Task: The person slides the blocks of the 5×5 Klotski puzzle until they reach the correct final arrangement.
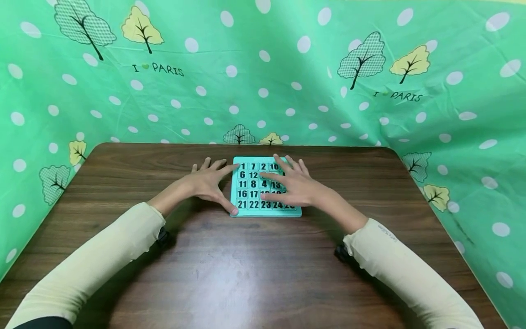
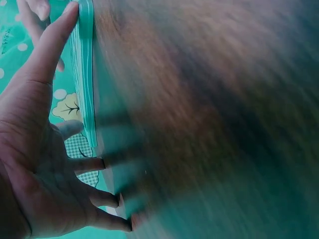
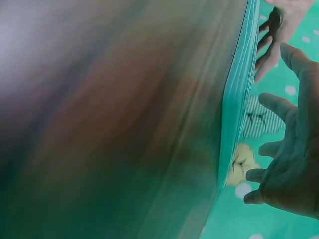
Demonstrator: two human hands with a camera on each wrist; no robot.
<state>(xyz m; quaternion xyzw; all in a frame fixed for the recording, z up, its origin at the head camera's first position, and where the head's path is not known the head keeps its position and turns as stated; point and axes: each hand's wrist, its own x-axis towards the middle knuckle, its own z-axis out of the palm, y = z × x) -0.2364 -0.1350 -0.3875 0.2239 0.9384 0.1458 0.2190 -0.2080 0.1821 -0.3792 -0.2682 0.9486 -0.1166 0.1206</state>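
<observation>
A turquoise number slide puzzle [image 1: 254, 184] lies flat on the wooden table, its tiles marked with black numerals. Its top row starts 1, 7, 2, 10. My left hand [image 1: 209, 183] is spread at the puzzle's left side, thumb at the near left corner and index finger at the upper left edge. Over the right half hovers my right hand [image 1: 297, 185], fingers apart, covering several tiles. In the left wrist view the thumb of the left hand [image 2: 35, 169] meets the puzzle's edge [image 2: 88, 74]. The right wrist view shows the right hand's [image 3: 294, 149] extended fingers above the puzzle's surface.
The brown wooden table [image 1: 230, 274] extends around the puzzle on all sides. Behind and beside it hangs a green cloth [image 1: 263, 68] with white dots, printed trees and lettering. Both forearms wear pale sleeves [image 1: 98, 256], with dark wrist devices [image 1: 163, 236] underneath.
</observation>
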